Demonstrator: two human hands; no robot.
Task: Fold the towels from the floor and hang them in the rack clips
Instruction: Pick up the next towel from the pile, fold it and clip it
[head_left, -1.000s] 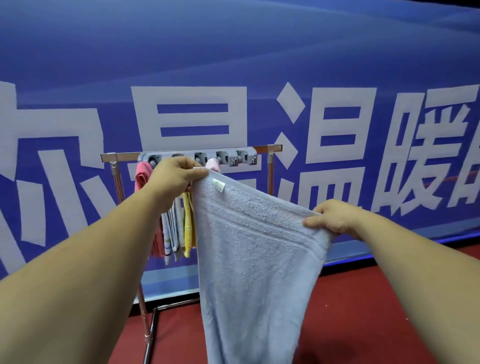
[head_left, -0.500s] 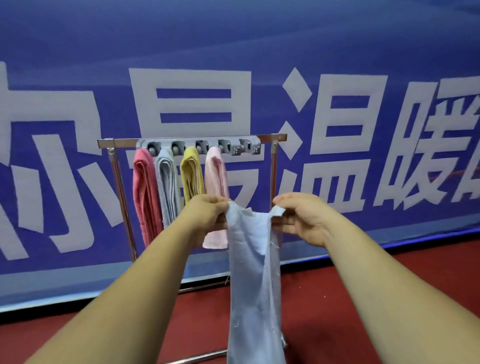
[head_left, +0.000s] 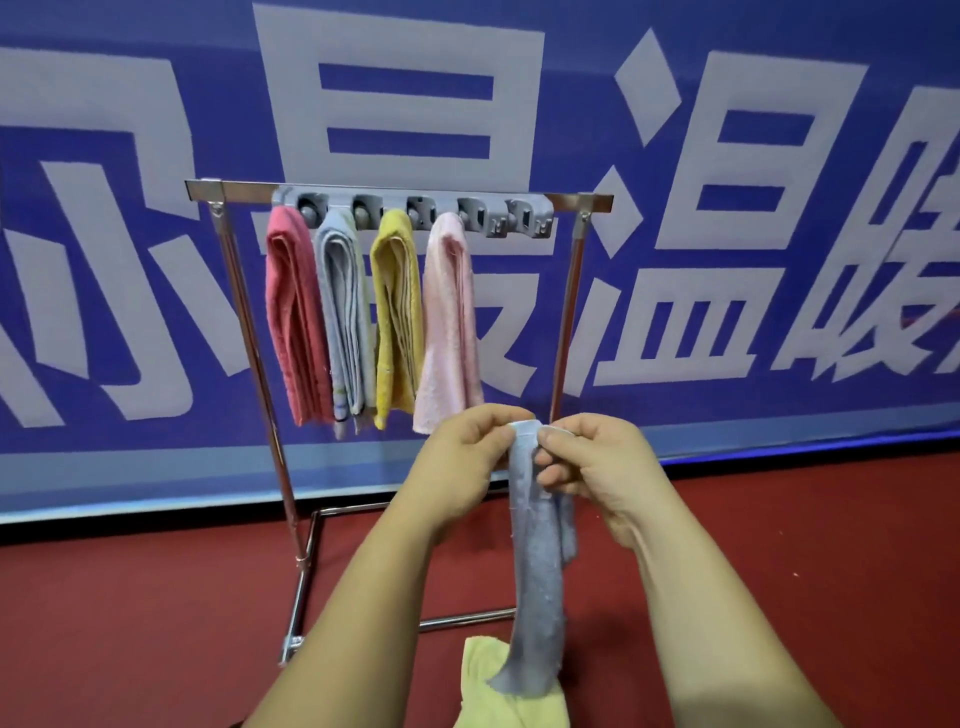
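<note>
both grips, left hand and right hand, pinch the folded blue towel; next, likely lift it to the free clip.

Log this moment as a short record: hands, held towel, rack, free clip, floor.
left: left hand pinches the top of the light blue towel
right: right hand pinches the same top end, beside the left hand
held: light blue towel, folded narrow, hangs down
rack: on the rack, red towel, blue-grey towel, yellow towel and pink towel hang side by side from the clip strip
free: rightmost clip holds nothing
floor: pale yellow towel lies on the red floor
</note>
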